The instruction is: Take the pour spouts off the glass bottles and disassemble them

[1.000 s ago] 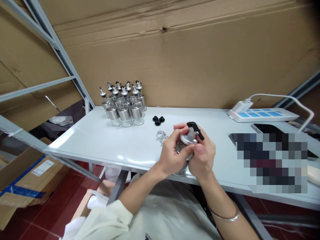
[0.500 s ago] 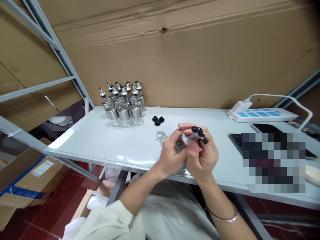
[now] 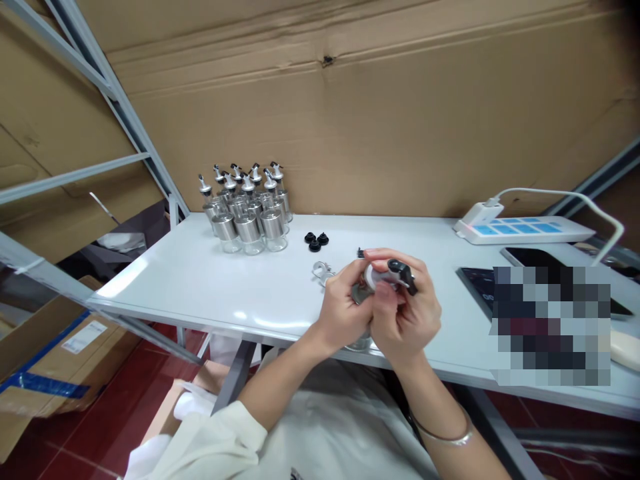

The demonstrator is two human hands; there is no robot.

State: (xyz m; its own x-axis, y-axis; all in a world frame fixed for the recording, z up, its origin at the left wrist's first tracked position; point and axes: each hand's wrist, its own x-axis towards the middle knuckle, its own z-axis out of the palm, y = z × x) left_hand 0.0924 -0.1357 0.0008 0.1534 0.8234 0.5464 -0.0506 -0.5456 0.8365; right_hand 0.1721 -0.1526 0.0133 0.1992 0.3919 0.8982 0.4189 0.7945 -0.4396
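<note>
Head view: one person's two hands meet over the table [image 3: 280,290], at the middle of its front edge.
Left hand [image 3: 346,310]: clamped around one bottle [image 3: 359,342].
Right hand [image 3: 409,313]: closed on one spout [image 3: 384,275] at the bottle's top; whether it sits in the neck is hidden.
Bottle: long axis roughly upright, glass base down by the front edge.
Spout: tilted over, black tip pointing to the table's right end.
Black piece [image 3: 361,253]: one, small, at the right fingertips; held or not, cannot tell.
Caps [image 3: 315,245]: three black, clustered toward the back edge.
Silvery parts [image 3: 324,273]: beside the left hand, too blurred to count.
Other bottles [image 3: 250,233]: near the back left corner, three in front, more behind, overlapping.
Right end: one power strip [image 3: 530,231], one charger [image 3: 484,213], two phones [image 3: 525,258].
</note>
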